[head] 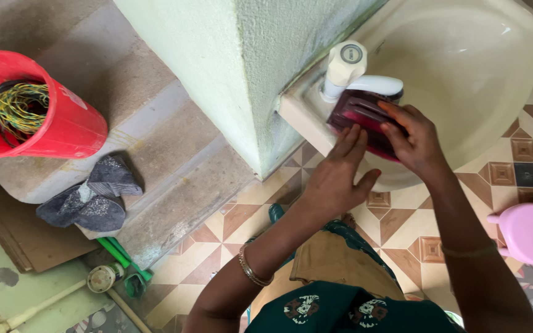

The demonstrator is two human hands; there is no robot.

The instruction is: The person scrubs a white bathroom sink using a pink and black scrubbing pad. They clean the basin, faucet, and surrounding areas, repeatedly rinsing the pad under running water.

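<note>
Dark red slotted tray sits under the tap at the washbasin rim. Right hand grips its far edge; left hand rests open-fingered on the near side — best kept level, both hands steadying it.

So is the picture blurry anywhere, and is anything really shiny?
In the head view, the sink shows a small bright glare near its top rim, and the tap looks softly lit, with no hard shadow. The left hand and right hand on the dark red dish are fairly sharp. The red bucket at the edge looks stretched by the wide lens.
</note>
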